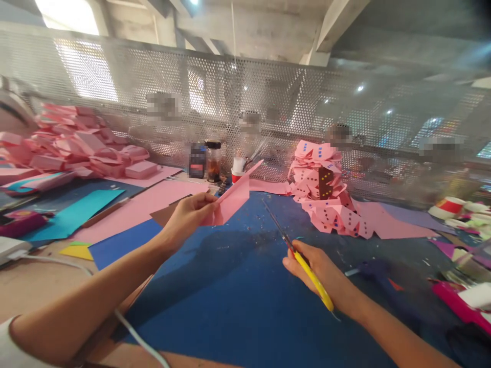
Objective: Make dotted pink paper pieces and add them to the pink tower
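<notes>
Pinched between the thumb and fingers of my left hand (197, 207) is a folded piece of pink paper (236, 199), raised above the blue work surface (215, 306). My right hand (320, 271) is wrapped around yellow-handled scissors (307, 268), seen nearly edge-on. Their long, thin metal blades point up and away to the left, apart from the paper. How my fingers sit in the handles is hidden. Beyond the scissors stands a pile of folded pink paper pieces (322, 194) with small coloured marks, one piece dark brown with yellow marks.
At the left lie a heap of pink folded pieces (84, 143), teal paper (76, 214), blue paper (126, 243) and a white cable (138, 337). A lidded jar (213, 161) and a red-white cup (237, 176) stand before a perforated metal screen (264, 92). A dark glue gun (379, 276) rests right.
</notes>
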Demonstrator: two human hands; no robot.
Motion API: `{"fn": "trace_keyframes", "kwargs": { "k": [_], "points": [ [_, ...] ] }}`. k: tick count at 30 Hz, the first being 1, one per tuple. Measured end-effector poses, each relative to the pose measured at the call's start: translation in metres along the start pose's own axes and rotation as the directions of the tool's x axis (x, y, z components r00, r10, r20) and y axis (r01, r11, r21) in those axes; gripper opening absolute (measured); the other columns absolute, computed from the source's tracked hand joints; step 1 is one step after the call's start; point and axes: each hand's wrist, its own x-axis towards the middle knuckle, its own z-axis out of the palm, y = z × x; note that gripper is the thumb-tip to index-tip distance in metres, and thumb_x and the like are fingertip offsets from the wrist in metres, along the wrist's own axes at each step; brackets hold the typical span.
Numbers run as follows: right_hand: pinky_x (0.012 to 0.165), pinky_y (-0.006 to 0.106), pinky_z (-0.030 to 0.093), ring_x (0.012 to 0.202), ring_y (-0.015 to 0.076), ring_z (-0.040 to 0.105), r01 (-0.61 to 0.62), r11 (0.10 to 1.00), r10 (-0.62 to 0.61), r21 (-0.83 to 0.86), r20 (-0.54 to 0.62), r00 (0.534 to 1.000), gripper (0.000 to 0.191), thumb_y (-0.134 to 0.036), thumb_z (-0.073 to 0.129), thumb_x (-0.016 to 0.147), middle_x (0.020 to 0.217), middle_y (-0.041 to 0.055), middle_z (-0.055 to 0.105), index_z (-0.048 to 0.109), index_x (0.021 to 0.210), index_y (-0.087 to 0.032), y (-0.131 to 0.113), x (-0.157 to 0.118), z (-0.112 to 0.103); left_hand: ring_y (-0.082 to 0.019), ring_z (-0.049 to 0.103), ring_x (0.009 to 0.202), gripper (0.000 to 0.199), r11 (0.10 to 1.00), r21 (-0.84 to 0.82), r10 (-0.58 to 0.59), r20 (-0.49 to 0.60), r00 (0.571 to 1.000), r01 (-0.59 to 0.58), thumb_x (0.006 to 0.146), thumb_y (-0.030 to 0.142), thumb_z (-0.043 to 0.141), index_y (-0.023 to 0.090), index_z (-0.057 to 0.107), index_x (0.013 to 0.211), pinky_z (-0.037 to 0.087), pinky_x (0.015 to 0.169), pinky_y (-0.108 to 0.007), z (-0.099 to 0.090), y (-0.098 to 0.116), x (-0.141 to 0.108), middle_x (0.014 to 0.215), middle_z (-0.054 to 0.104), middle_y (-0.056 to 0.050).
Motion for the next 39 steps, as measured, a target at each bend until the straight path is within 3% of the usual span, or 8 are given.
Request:
{"fn": "trace_keyframes", "kwargs": {
  "k": [2,9,14,24,30,39],
  "points": [
    [0.051,0.022,0.032,0.055,0.0095,0.041,0.009,0.993,-0.014,-0.116,-0.044,0.999,0.020,-0.032,0.050,0.093,0.066,-0.0060,0.044,0.044,0.077,-0.022,0.000,-0.001,0.000,-0.012,0.051,0.059,0.030,1.000,-0.013,0.019,-0.018,1.000,-0.019,0.080,0.046,0.068,0.017,0.063,0.088,0.036,0.054,-0.022,-0.001,0.004,-0.001,0.070,0.062,0.002],
    [0.055,0.024,0.032,0.061,0.0116,0.051,0.052,0.921,-0.070,-0.386,-0.033,0.997,0.005,-0.028,0.050,0.093,0.081,-0.0027,0.059,0.049,0.090,-0.024,-0.005,-0.009,0.003,-0.012,0.052,0.059,0.031,0.997,-0.022,0.068,-0.021,0.997,-0.068,0.082,0.047,0.066,0.017,0.062,0.087,0.038,0.054,-0.023,0.004,0.018,-0.012,0.072,0.063,0.000],
    [0.055,0.026,0.028,0.058,0.0121,0.051,0.014,0.839,-0.064,-0.544,-0.072,0.995,0.017,-0.036,0.048,0.096,0.084,-0.0005,0.061,0.050,0.085,-0.023,-0.010,-0.008,0.001,-0.012,0.052,0.057,0.030,0.997,-0.054,0.053,-0.025,0.998,-0.054,0.081,0.046,0.067,0.018,0.064,0.091,0.038,0.052,-0.023,0.007,0.019,-0.017,0.073,0.064,0.001],
    [0.055,0.026,0.023,0.057,0.0118,0.051,-0.006,0.819,-0.045,-0.574,-0.074,0.996,0.019,-0.035,0.053,0.094,0.078,-0.0006,0.063,0.052,0.080,-0.022,-0.016,-0.007,0.003,-0.015,0.057,0.063,0.033,0.997,-0.040,0.070,-0.011,0.998,-0.070,0.078,0.049,0.070,0.018,0.066,0.090,0.039,0.054,-0.023,0.017,0.021,-0.025,0.077,0.068,-0.001],
    [0.055,0.026,0.023,0.056,0.0114,0.049,0.008,0.824,-0.052,-0.566,-0.063,0.997,0.018,-0.034,0.054,0.092,0.077,-0.0005,0.063,0.052,0.078,-0.021,-0.017,-0.008,0.006,-0.014,0.058,0.062,0.029,0.995,-0.075,0.073,0.097,0.993,-0.066,0.082,0.046,0.068,0.019,0.066,0.092,0.042,0.055,-0.023,0.017,0.013,-0.025,0.072,0.068,0.000],
    [0.055,0.027,0.020,0.054,0.0110,0.046,-0.016,0.828,-0.016,-0.560,-0.053,0.998,0.022,-0.031,0.054,0.091,0.073,-0.0007,0.062,0.048,0.073,-0.021,-0.023,-0.008,0.007,-0.013,0.057,0.066,0.025,0.994,-0.064,0.101,0.142,0.985,-0.093,0.087,0.043,0.067,0.020,0.068,0.094,0.038,0.055,-0.021,0.021,0.009,-0.029,0.077,0.067,0.001]
  ]
}}
